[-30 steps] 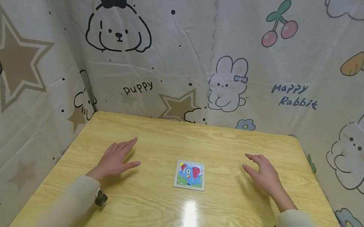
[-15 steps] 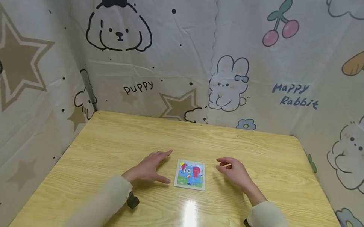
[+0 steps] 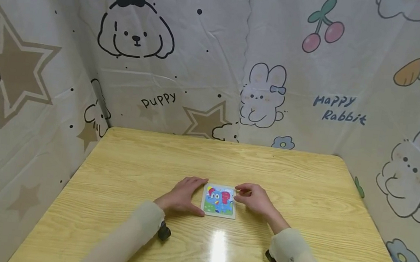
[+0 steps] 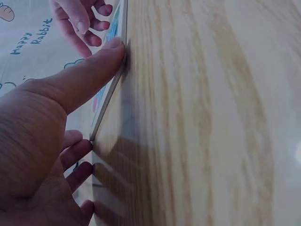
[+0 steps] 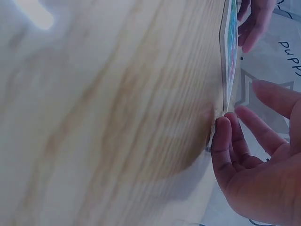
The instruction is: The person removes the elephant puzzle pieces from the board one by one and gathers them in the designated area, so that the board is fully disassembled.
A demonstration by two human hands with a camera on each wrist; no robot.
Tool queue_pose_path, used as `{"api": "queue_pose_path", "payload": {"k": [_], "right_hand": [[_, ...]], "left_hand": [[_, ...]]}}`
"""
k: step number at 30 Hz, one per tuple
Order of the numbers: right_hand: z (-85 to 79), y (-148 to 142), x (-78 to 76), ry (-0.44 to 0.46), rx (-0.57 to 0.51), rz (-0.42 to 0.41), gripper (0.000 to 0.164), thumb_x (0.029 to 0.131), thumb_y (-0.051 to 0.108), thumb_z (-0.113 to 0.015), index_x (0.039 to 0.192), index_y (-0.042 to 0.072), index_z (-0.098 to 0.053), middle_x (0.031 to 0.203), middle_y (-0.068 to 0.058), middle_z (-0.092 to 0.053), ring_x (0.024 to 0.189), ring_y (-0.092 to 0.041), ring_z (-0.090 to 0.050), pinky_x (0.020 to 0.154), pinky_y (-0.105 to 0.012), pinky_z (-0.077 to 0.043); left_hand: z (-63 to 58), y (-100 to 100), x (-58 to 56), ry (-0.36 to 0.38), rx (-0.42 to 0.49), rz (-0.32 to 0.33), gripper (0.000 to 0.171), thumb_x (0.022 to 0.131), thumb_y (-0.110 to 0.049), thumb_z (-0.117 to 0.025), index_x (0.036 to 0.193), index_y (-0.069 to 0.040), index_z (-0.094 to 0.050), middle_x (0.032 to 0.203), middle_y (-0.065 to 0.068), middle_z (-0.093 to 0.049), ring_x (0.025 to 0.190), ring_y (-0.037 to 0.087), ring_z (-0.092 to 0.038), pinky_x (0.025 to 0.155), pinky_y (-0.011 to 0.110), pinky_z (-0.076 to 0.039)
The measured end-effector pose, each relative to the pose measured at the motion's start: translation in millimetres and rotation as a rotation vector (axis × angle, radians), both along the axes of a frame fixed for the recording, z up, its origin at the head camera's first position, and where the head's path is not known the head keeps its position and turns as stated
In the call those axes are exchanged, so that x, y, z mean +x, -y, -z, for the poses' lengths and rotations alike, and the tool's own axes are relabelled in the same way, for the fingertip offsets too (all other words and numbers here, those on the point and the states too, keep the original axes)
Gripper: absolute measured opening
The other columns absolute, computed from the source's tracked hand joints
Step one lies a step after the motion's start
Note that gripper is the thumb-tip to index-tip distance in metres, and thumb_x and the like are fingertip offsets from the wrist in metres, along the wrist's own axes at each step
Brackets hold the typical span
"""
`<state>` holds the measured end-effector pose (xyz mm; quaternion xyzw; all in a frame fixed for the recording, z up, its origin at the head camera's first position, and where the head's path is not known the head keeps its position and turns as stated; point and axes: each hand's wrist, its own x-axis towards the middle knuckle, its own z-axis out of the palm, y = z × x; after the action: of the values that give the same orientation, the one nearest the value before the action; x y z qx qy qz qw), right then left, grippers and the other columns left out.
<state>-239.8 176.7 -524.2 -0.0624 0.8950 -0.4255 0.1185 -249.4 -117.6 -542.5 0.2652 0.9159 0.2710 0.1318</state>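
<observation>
A small square picture puzzle (image 3: 219,201) with a blue elephant and a pale rim lies flat on the wooden table. My left hand (image 3: 183,195) spans its left side, thumb at the near corner and fingertips at the far corner. In the left wrist view, the thumb (image 4: 89,73) touches the puzzle's edge, and a fingertip meets its other corner. My right hand (image 3: 257,200) is at the right edge, fingers bent and thumb apart from them. In the right wrist view, fingertips (image 5: 222,125) are close to the puzzle's corner; whether they touch it I cannot tell.
The light wooden table (image 3: 152,154) reaches back to a cloth wall (image 3: 202,69) printed with puppies, rabbits and stars. More cloth hangs along both sides. A bright reflection lies on the tabletop in front of the puzzle.
Both hands have come inward from the sides, the left moving right and the right moving left, up to the puzzle's edges. The puzzle stays in the same place.
</observation>
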Motion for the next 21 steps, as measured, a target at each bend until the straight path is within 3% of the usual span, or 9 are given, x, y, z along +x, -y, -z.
{"api": "queue_pose_path", "payload": {"k": [10, 21], "right_hand": [[8.1, 9, -4.5, 0.003, 0.014, 0.031, 0.029, 0.093, 0.013, -0.076, 0.121, 0.005, -0.074, 0.112, -0.010, -0.072, 0.102, -0.023, -0.065, 0.095, -0.043, -0.055], [6.1, 13, -6.6, 0.014, 0.030, 0.078, 0.035, 0.090, 0.011, -0.080, 0.124, 0.005, -0.074, 0.111, -0.008, -0.072, 0.101, -0.022, -0.064, 0.094, -0.042, -0.054]], "left_hand": [[-3.6, -2, 1.9, -0.009, -0.019, 0.003, 0.105, 0.077, -0.055, -0.088, 0.161, -0.018, -0.039, 0.159, 0.008, -0.042, 0.147, 0.034, -0.035, 0.122, 0.059, -0.027], [-1.0, -2, 0.1, 0.017, -0.026, 0.001, 0.104, 0.079, -0.056, -0.086, 0.162, -0.021, -0.036, 0.163, 0.008, -0.037, 0.150, 0.035, -0.031, 0.123, 0.060, -0.025]]}}
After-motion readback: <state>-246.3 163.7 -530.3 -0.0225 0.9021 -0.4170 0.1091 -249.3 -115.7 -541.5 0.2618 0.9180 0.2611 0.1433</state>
